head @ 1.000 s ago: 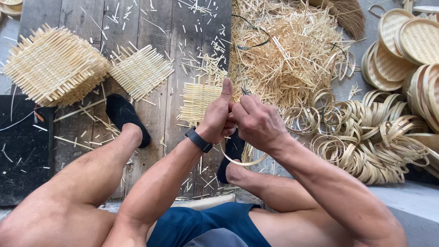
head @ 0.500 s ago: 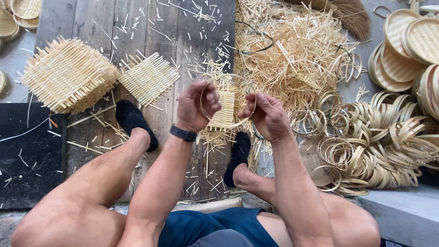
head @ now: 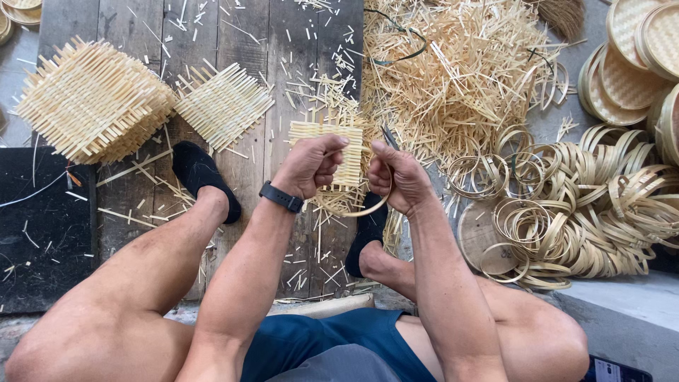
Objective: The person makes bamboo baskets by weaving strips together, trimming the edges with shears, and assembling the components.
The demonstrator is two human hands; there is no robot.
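Between my knees, my left hand (head: 309, 166) and right hand (head: 396, 177) each grip one bamboo ring (head: 368, 209) around one woven mat (head: 332, 152); two mat stacks (head: 95, 106) lie left.

Stack of woven mats (head: 92, 99) at floor's far-left; single mat (head: 223, 106) just beside. Loose bamboo strips (head: 460, 64) heaped far-centre. Pile of rings (head: 587, 205) right edge. Round trays (head: 636, 56) far-right corner.

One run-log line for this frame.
left hand: grips thin bamboo ring | right hand: grips same ring | behind: small woven bamboo mat
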